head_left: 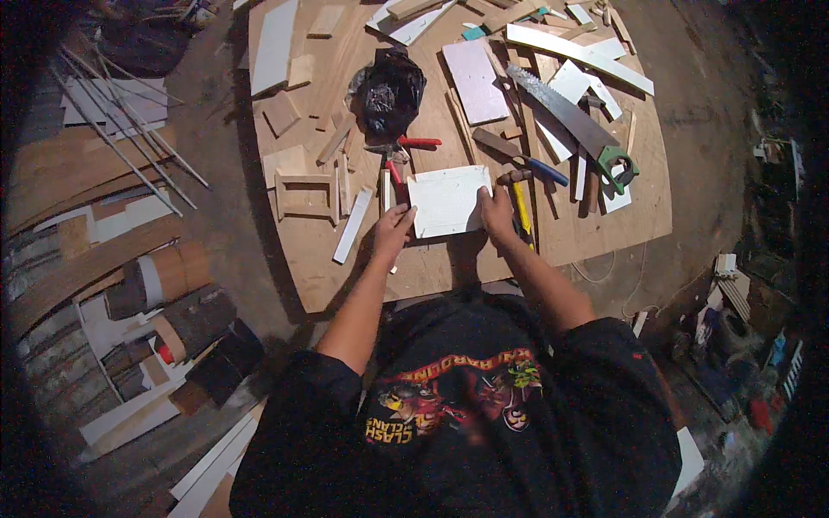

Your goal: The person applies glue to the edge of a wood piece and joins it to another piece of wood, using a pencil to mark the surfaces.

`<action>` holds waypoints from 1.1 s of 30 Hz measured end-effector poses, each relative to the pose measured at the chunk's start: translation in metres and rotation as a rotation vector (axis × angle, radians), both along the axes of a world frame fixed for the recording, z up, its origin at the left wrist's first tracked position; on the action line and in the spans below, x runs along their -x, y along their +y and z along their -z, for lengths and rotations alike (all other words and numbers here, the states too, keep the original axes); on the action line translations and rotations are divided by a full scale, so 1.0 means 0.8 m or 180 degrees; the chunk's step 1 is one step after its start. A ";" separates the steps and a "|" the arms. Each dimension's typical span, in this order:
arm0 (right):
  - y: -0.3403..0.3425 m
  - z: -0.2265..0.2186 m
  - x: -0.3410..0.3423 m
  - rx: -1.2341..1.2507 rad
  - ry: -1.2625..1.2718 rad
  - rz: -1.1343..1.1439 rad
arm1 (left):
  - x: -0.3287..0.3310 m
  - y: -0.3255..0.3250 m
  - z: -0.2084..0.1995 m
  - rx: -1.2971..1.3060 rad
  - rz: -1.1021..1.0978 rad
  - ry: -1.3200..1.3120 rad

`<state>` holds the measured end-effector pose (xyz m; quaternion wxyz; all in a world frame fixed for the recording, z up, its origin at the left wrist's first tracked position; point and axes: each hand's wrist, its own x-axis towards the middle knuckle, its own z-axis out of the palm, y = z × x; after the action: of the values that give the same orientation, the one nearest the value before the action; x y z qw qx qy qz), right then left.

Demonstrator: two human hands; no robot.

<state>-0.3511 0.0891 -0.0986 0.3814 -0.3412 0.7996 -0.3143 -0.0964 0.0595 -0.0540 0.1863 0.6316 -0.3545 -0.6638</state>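
Note:
Between my two hands is a white rectangular board [449, 202], held above the near part of the wooden table [406, 281]. My left hand [395, 231] grips its left edge, and my right hand [497, 214] is closed on its right edge. Just beyond the board lie red-handled pincers [398, 161], partly covered by it. Close to my right hand is a hammer [521, 200] with a yellow handle. A file or chisel with a blue handle [546, 171] rests a little farther off. Left of my left hand are a narrow white strip [352, 226] and a small wooden frame [306, 197].
A handsaw [574, 121] with a green handle lies across offcuts at the right. A black plastic bag [393, 91] with small metal pieces sits at the far middle, beside a pale board [476, 82]. Planks and rolled material [177, 269] cover the floor at left.

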 end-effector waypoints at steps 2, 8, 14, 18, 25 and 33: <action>0.020 0.020 -0.010 -0.0019 -0.0054 0.0080 | 0.019 0.006 -0.009 0.0108 -0.0135 -0.0162; 0.080 -0.011 -0.039 -0.0192 -0.0130 -0.0331 | 0.031 -0.032 -0.006 0.1153 0.0013 -0.1167; 0.085 -0.063 -0.021 -0.0480 0.0721 -0.0960 | 0.054 -0.080 -0.009 0.2984 0.1014 -0.1648; 0.064 -0.065 -0.015 0.0553 0.2032 -0.1389 | 0.065 -0.040 -0.018 0.3010 0.0360 -0.2103; 0.054 -0.073 -0.024 -0.0312 0.1563 -0.1926 | 0.072 0.014 -0.034 0.1445 0.0472 -0.1729; 0.046 -0.093 -0.032 -0.0746 0.1559 -0.1863 | 0.011 -0.018 -0.006 0.2041 0.0754 -0.3372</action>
<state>-0.3253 0.1260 -0.0246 0.2893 -0.5736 0.7663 -0.0083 -0.1056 0.0453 -0.0493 0.0908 0.7439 -0.6476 -0.1378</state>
